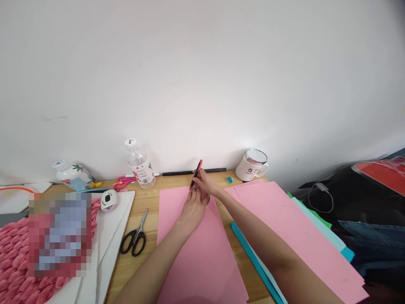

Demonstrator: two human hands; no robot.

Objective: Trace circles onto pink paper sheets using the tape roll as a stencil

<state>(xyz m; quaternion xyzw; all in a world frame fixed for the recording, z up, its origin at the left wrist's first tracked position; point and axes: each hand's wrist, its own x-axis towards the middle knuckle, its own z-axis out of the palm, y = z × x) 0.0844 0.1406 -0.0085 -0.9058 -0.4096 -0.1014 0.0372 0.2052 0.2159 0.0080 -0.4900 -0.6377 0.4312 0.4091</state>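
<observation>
A sheet of pink paper [202, 261] lies lengthwise on the wooden table in front of me. My right hand [205, 182] is closed round a slim black pen with red ends [196, 172], near the paper's far edge. The pen slants, its lower end down by the fingers of my left hand [193, 210]. That left hand rests low on the pink sheet, fingers bent together over a small round thing. Just a greyish curved edge [208, 200] of it shows beside the fingers, so its kind is hidden.
Black-handled scissors [136, 237] lie left of the paper. Along the wall stand a clear bottle [139, 164], a white mug [251, 166] and a black marker [177, 173]. More pink sheets [284, 219] are stacked at right. Pink paper petals [15, 257] fill the left.
</observation>
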